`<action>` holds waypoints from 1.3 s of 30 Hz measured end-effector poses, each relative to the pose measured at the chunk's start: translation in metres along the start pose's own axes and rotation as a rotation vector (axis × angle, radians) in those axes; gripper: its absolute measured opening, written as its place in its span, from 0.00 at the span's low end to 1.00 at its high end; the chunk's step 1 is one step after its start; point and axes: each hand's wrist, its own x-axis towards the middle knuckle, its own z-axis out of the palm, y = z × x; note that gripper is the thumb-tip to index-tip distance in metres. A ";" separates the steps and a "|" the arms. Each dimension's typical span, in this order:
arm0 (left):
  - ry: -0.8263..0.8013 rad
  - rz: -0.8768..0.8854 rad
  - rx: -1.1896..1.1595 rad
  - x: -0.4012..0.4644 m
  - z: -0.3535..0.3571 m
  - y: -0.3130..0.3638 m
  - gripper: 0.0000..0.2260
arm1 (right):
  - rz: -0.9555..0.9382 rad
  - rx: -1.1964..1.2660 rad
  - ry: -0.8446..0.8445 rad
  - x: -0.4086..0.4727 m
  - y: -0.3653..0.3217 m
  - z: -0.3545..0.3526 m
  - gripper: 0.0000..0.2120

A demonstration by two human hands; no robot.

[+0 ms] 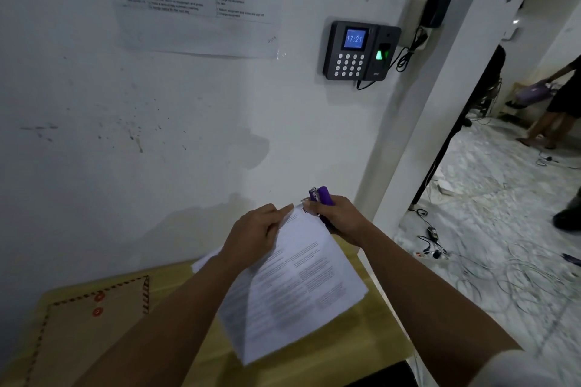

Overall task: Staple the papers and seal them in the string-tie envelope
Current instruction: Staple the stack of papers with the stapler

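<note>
Currently left hand (256, 234) pinches the papers (292, 286) by the top corner, lifted off the worktop (361, 342) to square the sheets. Right hand (341, 218) clenches the purple stapler (322, 196) at that corner. String-tie envelope (88, 320) lies flat at left, clear of both.

Printed white paper sheets (292, 286), matt. Purple stapler (323, 198), glossy, probably plastic. Brown kraft-paper envelope (78, 333), matt, with red discs. Tabletop (345, 352), smooth pale wood-look surface. Wall (125, 135), matt, scuffed paint.
</note>
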 end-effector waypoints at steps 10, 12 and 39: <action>-0.099 -0.066 -0.211 0.005 -0.011 -0.004 0.17 | -0.151 -0.436 -0.035 0.002 0.010 -0.026 0.22; -0.109 -0.102 -0.252 0.006 -0.011 -0.003 0.17 | -0.158 -0.466 -0.068 0.003 0.015 -0.025 0.26; -0.253 -0.188 -0.335 0.011 0.003 -0.009 0.16 | -0.066 -0.503 -0.167 0.015 0.020 -0.011 0.30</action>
